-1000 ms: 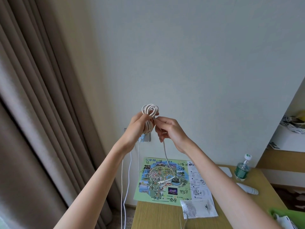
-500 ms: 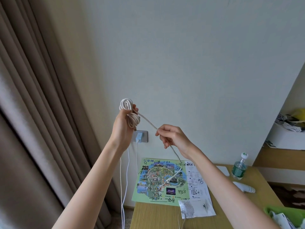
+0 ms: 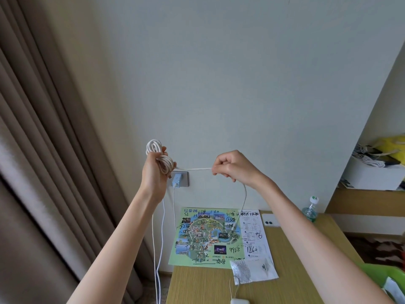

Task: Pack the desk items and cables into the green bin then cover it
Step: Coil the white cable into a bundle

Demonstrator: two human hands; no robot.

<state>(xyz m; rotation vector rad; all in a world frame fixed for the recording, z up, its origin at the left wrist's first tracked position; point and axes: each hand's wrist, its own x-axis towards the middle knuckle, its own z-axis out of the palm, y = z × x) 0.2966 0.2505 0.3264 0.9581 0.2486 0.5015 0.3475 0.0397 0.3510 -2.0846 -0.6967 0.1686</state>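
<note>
White cable taut between both hands.

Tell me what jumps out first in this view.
Two raised hands against the bare wall: the left hand grips a white cable coil, the right hand pulls its free end taut. Below, a colourful scribbled-on map lies on the desk.

Setting: bedroom or hotel-type room. Evidence: small wood-grain desk against a plain pale wall; heavy beige pleated curtains to its left; grey wall socket plate above it; illustrated green park map lying on it.
</note>
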